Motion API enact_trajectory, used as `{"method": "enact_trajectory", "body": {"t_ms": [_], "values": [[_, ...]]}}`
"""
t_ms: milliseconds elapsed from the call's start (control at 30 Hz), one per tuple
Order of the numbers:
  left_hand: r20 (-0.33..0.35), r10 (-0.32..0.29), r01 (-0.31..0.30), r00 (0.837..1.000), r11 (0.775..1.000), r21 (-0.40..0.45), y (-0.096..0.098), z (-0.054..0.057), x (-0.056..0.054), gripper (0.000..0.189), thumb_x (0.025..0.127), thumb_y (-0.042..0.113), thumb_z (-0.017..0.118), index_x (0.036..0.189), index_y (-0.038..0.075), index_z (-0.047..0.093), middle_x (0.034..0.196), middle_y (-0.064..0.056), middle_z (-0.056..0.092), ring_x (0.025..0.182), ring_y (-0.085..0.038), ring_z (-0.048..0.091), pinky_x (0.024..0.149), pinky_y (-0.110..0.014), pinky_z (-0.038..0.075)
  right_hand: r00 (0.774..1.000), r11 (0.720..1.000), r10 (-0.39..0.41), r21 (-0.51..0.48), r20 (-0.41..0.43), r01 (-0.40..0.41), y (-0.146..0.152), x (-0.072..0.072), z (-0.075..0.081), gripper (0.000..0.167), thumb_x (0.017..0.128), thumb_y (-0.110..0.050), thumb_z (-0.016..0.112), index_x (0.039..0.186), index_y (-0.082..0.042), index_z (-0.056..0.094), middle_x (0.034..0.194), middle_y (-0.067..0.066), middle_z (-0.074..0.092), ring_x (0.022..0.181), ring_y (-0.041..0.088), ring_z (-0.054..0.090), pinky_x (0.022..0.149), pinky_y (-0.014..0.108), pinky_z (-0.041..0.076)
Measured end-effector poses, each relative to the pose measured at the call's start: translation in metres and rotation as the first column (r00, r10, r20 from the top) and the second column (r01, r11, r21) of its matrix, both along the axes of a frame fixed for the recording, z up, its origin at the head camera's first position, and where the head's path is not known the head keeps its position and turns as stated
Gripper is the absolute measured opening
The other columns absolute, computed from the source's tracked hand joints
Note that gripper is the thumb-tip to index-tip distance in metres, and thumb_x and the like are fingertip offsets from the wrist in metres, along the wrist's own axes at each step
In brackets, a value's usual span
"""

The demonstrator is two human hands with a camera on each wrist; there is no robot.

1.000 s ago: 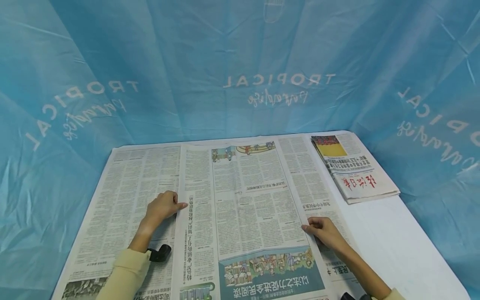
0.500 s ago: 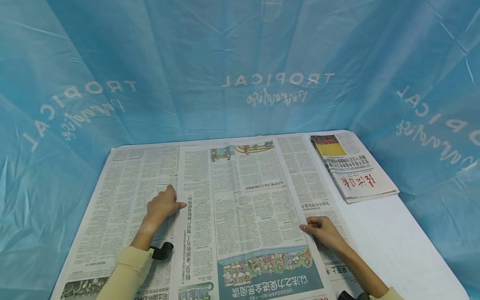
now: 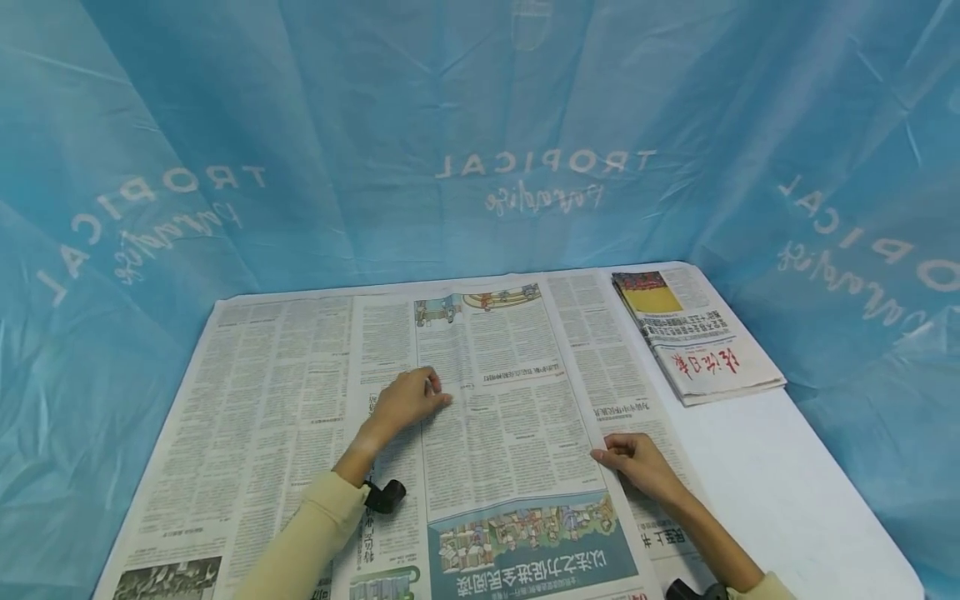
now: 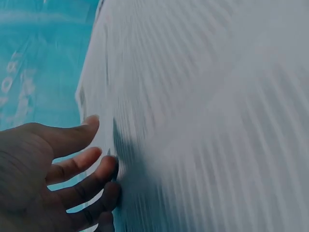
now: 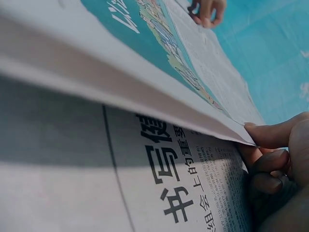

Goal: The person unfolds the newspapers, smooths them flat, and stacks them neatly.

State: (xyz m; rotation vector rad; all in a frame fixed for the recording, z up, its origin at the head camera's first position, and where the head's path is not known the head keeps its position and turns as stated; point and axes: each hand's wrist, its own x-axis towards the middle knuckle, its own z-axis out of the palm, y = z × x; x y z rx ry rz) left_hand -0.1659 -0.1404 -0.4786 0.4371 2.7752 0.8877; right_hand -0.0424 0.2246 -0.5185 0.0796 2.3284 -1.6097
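Newsprint page (image 3: 517, 425) pinched at its edge in ur R hand (image 3: 639, 467); ur L hand (image 3: 407, 402) over it, relaxed btw.

Newspaper (image 3: 510, 425) — near edge cut off, head view; print (image 4: 212, 193) blurred, left wrist view.
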Motion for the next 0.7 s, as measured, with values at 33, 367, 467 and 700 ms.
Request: {"method": "enact_trajectory", "body": {"t_ms": [33, 367, 467, 700], "values": [[0.003, -0.02, 0.02, 1.0, 1.0, 0.018, 0.008, 0.0, -0.001, 0.022, 0.089, 0.029, 0.073, 0.091, 0.009, 0.065, 0.066, 0.0, 0.057, 0.054, -0.013, 0.047, 0.05, -0.027, 0.037, 1.0, 1.0, 0.003, -0.002, -0.003, -0.003, 0.0, 0.0, 0.0, 0.037, 0.094, -0.024, 0.066, 0.106, 0.01, 0.065, 0.09, 0.016, 0.072, 0.071, 0.023, 0.07, 0.06, 0.031, 0.055], [-0.1, -0.145, 0.155, 0.984, 0.982, 0.104, 0.091, -0.004, -0.016, 0.015, 0.094, 0.024, 0.066, 0.089, 0.01, 0.068, 0.07, 0.001, 0.062, 0.051, -0.008, 0.048, 0.046, -0.023, 0.037, 1.0, 1.0, 0.002, 0.021, -0.019, -0.002, 0.0, 0.001, -0.003, 0.034, 0.093, -0.025, 0.066, 0.101, 0.008, 0.067, 0.084, 0.014, 0.071, 0.065, 0.019, 0.067, 0.056, 0.029, 0.052], [-0.091, -0.164, 0.174, 0.982, 0.977, 0.119, 0.116, -0.003, -0.021, 0.016, 0.095, 0.026, 0.064, 0.091, 0.011, 0.069, 0.071, 0.0, 0.062, 0.054, -0.01, 0.049, 0.047, -0.024, 0.038, 1.0, 1.0, 0.001, 0.027, -0.025, 0.0, 0.0, 0.001, -0.003, 0.032, 0.093, -0.024, 0.067, 0.099, 0.007, 0.068, 0.083, 0.013, 0.071, 0.064, 0.019, 0.067, 0.055, 0.028, 0.052], [-0.039, -0.131, 0.136, 0.991, 0.976, 0.169, 0.156, -0.007, -0.025, 0.025, 0.096, 0.033, 0.062, 0.085, 0.01, 0.066, 0.068, -0.001, 0.058, 0.055, -0.012, 0.047, 0.047, -0.026, 0.036, 0.998, 0.998, -0.001, 0.059, -0.065, 0.005, -0.003, 0.001, -0.001, 0.028, 0.091, -0.022, 0.069, 0.093, 0.007, 0.069, 0.078, 0.011, 0.07, 0.059, 0.014, 0.063, 0.053, 0.025, 0.049]]}}
